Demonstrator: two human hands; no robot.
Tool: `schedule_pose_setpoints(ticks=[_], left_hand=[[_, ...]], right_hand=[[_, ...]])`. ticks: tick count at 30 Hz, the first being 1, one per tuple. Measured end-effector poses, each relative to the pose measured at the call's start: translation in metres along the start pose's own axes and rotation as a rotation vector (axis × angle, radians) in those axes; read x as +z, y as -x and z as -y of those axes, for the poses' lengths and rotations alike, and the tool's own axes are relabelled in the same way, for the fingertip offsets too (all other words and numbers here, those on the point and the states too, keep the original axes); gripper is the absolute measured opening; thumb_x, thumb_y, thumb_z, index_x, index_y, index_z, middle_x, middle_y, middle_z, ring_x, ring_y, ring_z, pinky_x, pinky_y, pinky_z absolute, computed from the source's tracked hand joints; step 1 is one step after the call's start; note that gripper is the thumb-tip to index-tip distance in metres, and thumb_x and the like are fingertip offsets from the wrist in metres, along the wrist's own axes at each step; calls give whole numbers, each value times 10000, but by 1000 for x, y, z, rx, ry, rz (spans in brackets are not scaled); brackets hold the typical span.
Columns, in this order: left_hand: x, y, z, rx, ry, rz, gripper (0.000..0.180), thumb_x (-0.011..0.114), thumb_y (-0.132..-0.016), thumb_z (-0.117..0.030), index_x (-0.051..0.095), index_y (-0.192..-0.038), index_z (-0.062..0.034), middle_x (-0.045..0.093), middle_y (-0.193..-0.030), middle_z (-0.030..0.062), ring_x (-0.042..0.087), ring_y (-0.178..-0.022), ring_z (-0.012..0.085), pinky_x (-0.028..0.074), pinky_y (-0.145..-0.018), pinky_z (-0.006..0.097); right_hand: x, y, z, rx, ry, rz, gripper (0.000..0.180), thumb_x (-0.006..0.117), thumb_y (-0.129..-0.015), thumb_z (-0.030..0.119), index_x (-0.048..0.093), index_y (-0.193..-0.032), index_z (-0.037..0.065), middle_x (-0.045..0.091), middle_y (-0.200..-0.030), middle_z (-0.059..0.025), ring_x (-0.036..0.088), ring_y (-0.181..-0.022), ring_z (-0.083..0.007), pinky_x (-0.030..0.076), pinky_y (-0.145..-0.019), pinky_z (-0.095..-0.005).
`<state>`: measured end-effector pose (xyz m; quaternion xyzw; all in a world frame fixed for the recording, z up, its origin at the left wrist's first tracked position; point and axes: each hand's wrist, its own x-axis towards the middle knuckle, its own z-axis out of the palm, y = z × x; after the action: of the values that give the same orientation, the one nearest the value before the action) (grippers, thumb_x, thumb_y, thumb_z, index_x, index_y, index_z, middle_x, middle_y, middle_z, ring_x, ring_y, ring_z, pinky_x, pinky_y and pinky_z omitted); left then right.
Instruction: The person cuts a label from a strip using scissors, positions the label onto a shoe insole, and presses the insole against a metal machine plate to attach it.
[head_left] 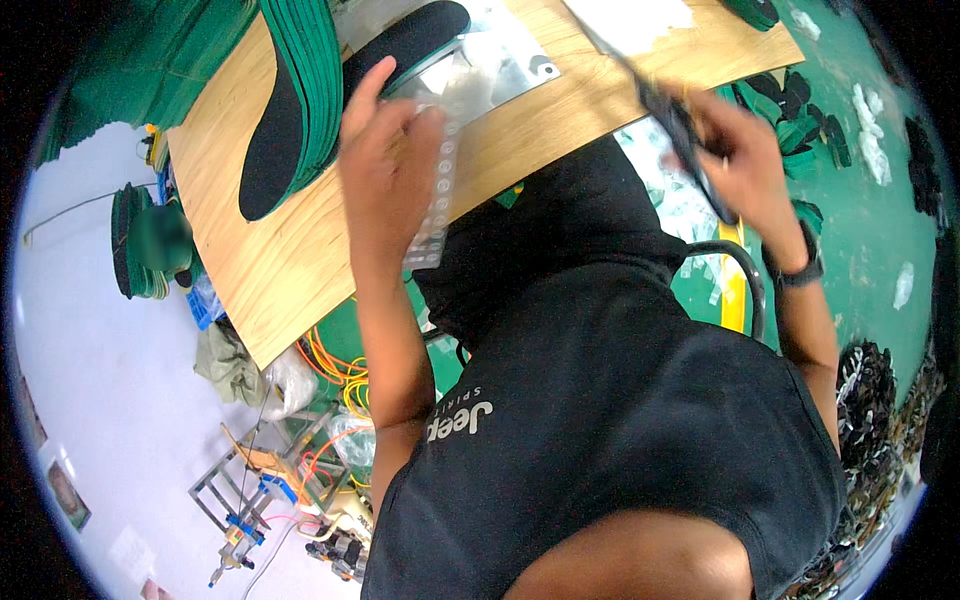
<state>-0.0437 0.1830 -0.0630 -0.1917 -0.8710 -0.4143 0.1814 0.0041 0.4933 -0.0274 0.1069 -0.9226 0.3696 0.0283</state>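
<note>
My left hand is closed at the near side of the wooden table, one finger raised. From its grip hangs a clear plastic strip with a row of round marks, reaching past the table's edge. My right hand, blurred by motion, is wrapped round a pair of dark-handled scissors. Their blades point up and left over the table edge; whether they are parted is too smeared to tell. Left of my left hand lies a stack of green and black insoles. Beyond it, a single black insole lies near a shiny clear sheet.
The wooden table spans the top, with a white sheet at its far side. More green insoles lie on the green floor at the right. Orange and yellow hoses and a metal frame are at the lower left.
</note>
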Motion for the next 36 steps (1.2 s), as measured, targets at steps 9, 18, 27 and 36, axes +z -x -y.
schedule_pose_setpoints(ticks=[9, 18, 27, 36], left_hand=[[50, 20, -74, 185, 500, 472, 83, 661, -816, -57, 649, -894, -30, 648, -956, 85, 610, -879, 216, 484, -763, 314], [23, 17, -62, -352, 704, -105, 64, 657, -857, -32, 625, -864, 24, 550, -704, -34, 488, -661, 11, 379, -556, 164], [-9, -1, -11, 166, 1, -403, 207, 688, -794, -25, 638, -995, -8, 575, -859, 35, 517, -765, 108, 433, -676, 246], [-74, -73, 48, -109, -410, 149, 921, 821, -624, -404, 399, -1342, -11, 556, -1231, 247, 565, -1110, 371, 442, -949, 382]], right_hand=[[-20, -144, -53, -171, 255, -151, 330, 627, -822, 237, 513, -1002, -15, 558, -759, -173, 574, -673, -270, 439, -586, -380], [43, -53, 19, -378, -271, 19, 266, 700, -830, 274, 632, -959, 52, 574, -667, -55, 531, -583, -129, 439, -550, -268], [87, -41, 58, 162, -715, 213, 222, 628, -891, 190, 642, -777, 0, 562, -582, -2, 497, -543, -44, 401, -501, -216], [94, -142, 41, 301, -691, 431, 226, 558, -931, 193, 621, -807, 14, 484, -496, 9, 378, -372, -44, 247, -349, -190]])
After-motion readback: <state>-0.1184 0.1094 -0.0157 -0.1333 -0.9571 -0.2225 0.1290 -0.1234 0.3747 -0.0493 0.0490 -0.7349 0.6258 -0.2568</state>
